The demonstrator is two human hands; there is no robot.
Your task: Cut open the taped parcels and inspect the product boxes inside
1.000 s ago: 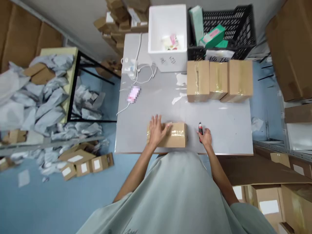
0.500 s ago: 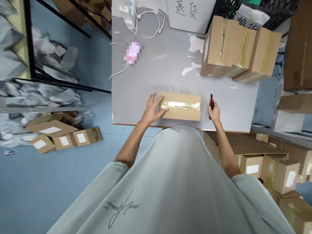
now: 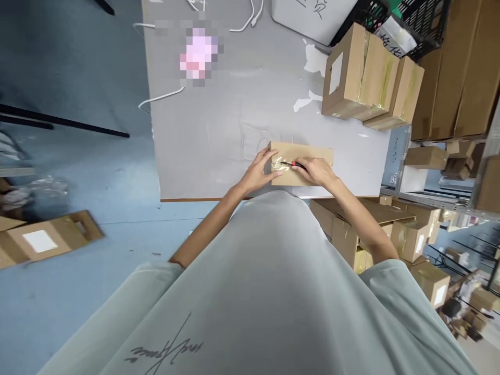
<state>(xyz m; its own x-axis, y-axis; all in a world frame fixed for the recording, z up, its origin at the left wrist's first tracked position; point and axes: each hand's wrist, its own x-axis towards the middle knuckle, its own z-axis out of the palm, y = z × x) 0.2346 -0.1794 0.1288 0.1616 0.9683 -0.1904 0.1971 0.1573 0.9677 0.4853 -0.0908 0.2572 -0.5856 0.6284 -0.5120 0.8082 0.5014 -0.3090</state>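
A small cardboard box lies near the front edge of the table, with shiny clear tape along its top. At its left end my left hand grips it, thumb and fingers spread on either side of the tape. My right hand is closed around a red and black utility knife over the box top. The knife's blade points left, at the tape near my left fingers; whether the tip has gone into it I cannot tell. My right hand covers part of the box's right half.
Taped cardboard boxes stand at the table's back right, before a black crate. A grey-white panel with handwriting is behind them. A blurred pink item and a white cable lie at the back left.
My right hand has brought the knife left from the table onto the box top. My left hand has closed in on the box's left end. The whole view has shifted and turned.
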